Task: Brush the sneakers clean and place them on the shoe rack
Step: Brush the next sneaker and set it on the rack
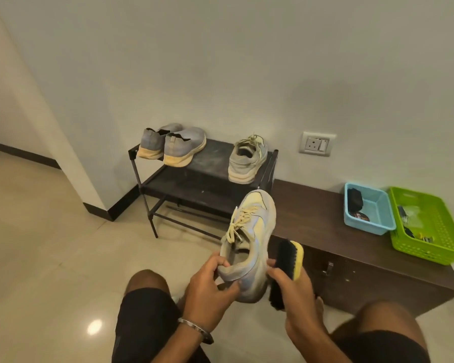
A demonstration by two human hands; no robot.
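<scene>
My left hand sits at the lower centre of the frame, its fingers curled over the heel collar of a pale grey and cream sneaker, the thumb pressed under the heel. The sneaker is held in the air, toe pointing up and away toward the middle of the frame, its cream laces loose on top. My right hand, just to the right, has its fingers wrapped round a brush with black bristles and a yellow back; the bristles face the sneaker's right side, close beside it, though I cannot tell whether they touch. A metal bangle circles my left wrist. My bare knees and black shorts fill the bottom edge.

Beyond the held shoe, at the centre of the frame, stands a dark shoe rack against the wall. On its top shelf, to the right, rests the matching sneaker, heel toward me. To the left on the same shelf sits a pair of blue-grey shoes with tan soles.

To the right of the rack runs a low dark wooden surface. At its far right sit a blue tub and, touching it, a green perforated basket, both holding small items too unclear to name. A wall socket is mounted above. The floor is glossy pale tile.
</scene>
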